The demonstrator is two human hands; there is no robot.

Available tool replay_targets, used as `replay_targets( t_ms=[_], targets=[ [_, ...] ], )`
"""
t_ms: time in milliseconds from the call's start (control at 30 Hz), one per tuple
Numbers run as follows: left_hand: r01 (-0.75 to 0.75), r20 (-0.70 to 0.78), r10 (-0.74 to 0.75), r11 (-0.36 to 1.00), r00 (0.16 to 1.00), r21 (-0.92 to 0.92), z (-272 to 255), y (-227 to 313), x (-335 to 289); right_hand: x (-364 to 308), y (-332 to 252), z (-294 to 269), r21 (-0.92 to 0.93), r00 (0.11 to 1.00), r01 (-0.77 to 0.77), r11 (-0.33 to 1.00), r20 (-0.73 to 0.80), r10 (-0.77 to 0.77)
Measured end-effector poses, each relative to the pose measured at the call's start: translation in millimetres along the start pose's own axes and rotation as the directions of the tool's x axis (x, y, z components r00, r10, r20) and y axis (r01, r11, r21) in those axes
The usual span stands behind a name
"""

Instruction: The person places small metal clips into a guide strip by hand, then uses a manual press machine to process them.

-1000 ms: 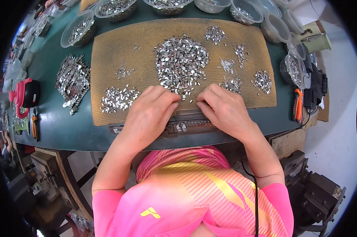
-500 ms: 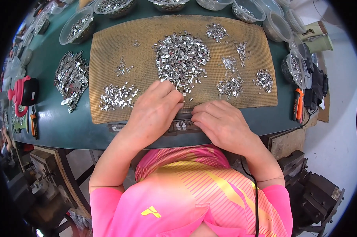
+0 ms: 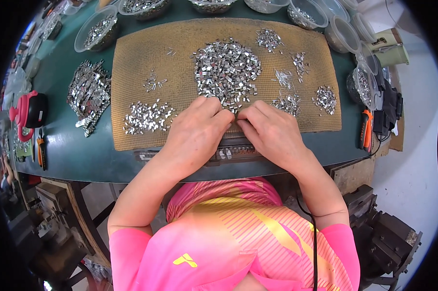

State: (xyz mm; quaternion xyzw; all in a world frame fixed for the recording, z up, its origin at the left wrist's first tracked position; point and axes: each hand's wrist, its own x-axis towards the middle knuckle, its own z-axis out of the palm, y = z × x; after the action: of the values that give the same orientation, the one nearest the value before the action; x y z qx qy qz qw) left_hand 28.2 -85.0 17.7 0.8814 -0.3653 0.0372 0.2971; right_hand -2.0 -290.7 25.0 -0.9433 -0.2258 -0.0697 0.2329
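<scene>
My left hand (image 3: 197, 130) and my right hand (image 3: 273, 132) are close together at the near edge of the big central heap of small silvery metal pieces (image 3: 226, 68). The fingers of both hands are closed in a pinch, thumbs and fingertips almost meeting. Whatever they hold is too small or hidden to make out. Just below the hands lies a long dark metal fixture (image 3: 241, 151) with a few shiny pieces set along it, partly covered by my wrists. These heaps rest on a tan textured mat (image 3: 175, 33).
Smaller piles of metal pieces (image 3: 148, 117) surround the heap. At left lie linked metal strips (image 3: 88, 92), a pink-and-black container (image 3: 30, 112) and orange-handled pliers (image 3: 41, 150). Another orange-handled tool (image 3: 366, 128) is at right. Clear plastic bowls (image 3: 342, 36) of parts line the far edge.
Both hands have moved slightly away from my body and come closer together. My right hand has left the fixture, and more of the fixture's right part shows.
</scene>
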Motion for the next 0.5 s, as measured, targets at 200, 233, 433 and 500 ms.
replay_targets(
  t_ms=[200, 233, 433, 500],
  targets=[
    [0.003, -0.028, -0.002, 1.000, 1.000, 0.027, 5, 1, -1, -19, -9, -8, 0.091, 0.994, 0.107, 0.990, -0.040, -0.103],
    [0.002, -0.029, -0.002, 1.000, 1.000, 0.025, 5, 1, -1, -21, -13, -9, 0.128, 0.992, 0.124, 0.984, -0.035, -0.120],
    [-0.029, -0.020, 0.029, 1.000, 0.999, 0.005, 1, 3, 1, -27, -21, -7, 0.154, 0.987, 0.160, 0.975, -0.030, -0.157],
    [-0.023, 0.002, 0.023, 0.999, 1.000, 0.024, 0, 3, 2, -28, -21, -8, 0.163, 0.990, 0.141, 0.977, -0.032, -0.138]
  ],
)
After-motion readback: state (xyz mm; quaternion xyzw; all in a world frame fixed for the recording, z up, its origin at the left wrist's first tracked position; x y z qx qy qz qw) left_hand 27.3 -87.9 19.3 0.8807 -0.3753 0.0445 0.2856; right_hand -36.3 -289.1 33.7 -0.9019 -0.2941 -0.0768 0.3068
